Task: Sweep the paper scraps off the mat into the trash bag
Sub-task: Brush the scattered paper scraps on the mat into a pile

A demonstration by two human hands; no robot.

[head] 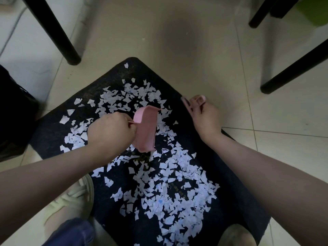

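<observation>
A dark mat [230, 157] lies diagonally on the tiled floor, covered with several white paper scraps [170, 189]. My left hand [110, 132] is closed around the handle of a small pink dustpan [146, 128], which is tilted on edge over the middle of the mat among the scraps. My right hand [202, 116] is at the mat's right edge, its fingers curled around a slim pink handle-like object [188, 103] that is blurred and mostly hidden. A black bag or bin [14, 112] sits at the left edge of the view, beside the mat's left corner.
Black furniture legs stand at the upper left [58, 36], upper right [266, 13] and right [292, 71]. My light shoes [74, 197] and a jeans knee [71, 233] are at the mat's near edge. Pale floor tiles surround the mat.
</observation>
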